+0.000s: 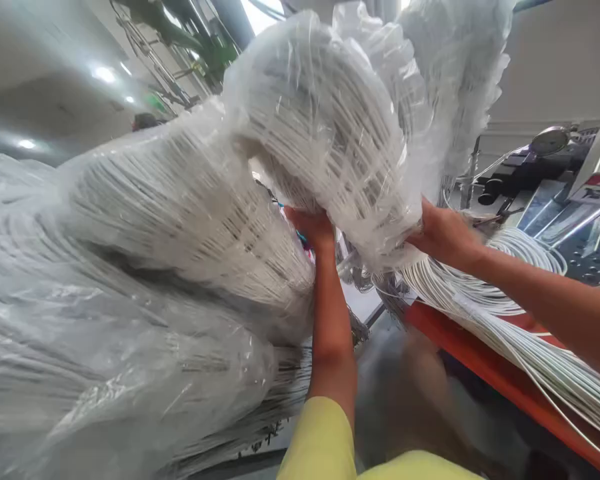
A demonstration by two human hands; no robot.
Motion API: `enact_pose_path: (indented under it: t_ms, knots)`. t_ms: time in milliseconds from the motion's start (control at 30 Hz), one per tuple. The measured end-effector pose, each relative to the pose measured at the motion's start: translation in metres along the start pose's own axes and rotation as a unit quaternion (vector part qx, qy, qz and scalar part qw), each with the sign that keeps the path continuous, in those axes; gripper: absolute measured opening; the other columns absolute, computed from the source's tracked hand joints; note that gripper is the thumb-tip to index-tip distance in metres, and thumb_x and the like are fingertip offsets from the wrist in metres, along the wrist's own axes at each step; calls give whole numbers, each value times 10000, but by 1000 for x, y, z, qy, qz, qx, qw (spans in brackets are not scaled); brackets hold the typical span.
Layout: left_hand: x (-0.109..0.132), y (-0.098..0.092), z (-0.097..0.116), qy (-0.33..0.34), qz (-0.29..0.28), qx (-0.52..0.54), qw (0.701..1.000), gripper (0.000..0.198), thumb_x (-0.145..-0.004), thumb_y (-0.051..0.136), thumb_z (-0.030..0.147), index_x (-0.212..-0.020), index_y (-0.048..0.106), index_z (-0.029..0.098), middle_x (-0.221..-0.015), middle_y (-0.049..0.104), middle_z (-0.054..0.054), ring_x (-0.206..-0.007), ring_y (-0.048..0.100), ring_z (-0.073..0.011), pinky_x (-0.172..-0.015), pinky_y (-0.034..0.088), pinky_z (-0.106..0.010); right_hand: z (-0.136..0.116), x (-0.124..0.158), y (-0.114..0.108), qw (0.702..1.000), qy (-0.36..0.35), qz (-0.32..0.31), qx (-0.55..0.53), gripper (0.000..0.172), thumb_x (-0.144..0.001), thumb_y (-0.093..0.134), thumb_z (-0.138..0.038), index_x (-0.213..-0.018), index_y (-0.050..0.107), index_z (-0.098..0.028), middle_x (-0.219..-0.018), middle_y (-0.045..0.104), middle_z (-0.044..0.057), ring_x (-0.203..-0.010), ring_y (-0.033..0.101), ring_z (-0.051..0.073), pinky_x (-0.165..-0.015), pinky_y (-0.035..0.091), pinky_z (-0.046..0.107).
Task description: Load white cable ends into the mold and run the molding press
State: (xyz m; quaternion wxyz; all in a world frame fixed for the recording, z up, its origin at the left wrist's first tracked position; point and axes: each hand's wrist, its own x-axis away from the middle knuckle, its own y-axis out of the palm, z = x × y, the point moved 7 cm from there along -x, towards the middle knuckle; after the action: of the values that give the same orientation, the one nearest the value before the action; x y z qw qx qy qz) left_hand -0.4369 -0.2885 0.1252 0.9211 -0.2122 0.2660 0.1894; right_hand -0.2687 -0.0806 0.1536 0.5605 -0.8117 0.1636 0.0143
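A big bundle of white wires wrapped in clear plastic is raised at chest height in front of me. My left hand presses up under its lower edge, fingers curled into the wrap. My right hand grips the plastic on the bundle's right side, fingers closed on it. A second wrapped wire bundle lies to the left, touching the raised one. Loose white wires trail from under the bundle across an orange table edge.
More plastic-wrapped wire fills the lower left. A metal machine with a gauge and a perforated steel plate stands at the right. Another person's head shows far behind the bundles.
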Motion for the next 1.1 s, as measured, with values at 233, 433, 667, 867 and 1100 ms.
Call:
enact_pose_path:
  t_ms: [233,433,667,867,1100]
  knots:
    - [293,-24,-96,-186,-293,42,937,550,-911,468,401,-1424,340,254,-1478,403,-98,-1368,382,-188,-1105,386,-363,21,9,9,999,-2,34,7,693,-781,650,-400,-1366,398,-128,-1018,664,155,-856,621,313,-652,398,349]
    - [453,-105,-138,-290,-389,49,873,220,-840,477,417,-845,680,331,-874,726,-65,-853,697,-252,-800,571,-395,45,35,11,991,-105,58,-61,813,-792,642,-544,-1423,314,-151,-1224,571,157,-908,607,250,-723,457,358]
    - [388,-123,-78,-39,-384,79,919,243,-912,419,341,-1002,645,334,-898,705,-43,-865,685,-250,-762,582,-422,106,201,-3,991,-89,-71,63,614,-938,453,-399,-1488,214,-264,-1391,480,123,-1288,421,283,-989,394,482]
    - [340,-58,107,353,-510,144,771,569,-875,563,269,-1410,379,206,-1343,541,-111,-1302,446,-270,-1076,399,-475,158,315,-13,994,-26,-24,100,830,-888,517,-545,-1529,113,-206,-1415,473,156,-1360,343,305,-1013,379,506]
    - [354,5,158,425,-552,-2,717,949,-692,712,595,-1448,320,174,-1432,453,-133,-1357,360,-333,-1146,253,-523,178,308,-21,995,-48,12,84,490,-960,410,-483,-1384,445,-239,-1326,575,95,-1253,483,270,-910,443,445]
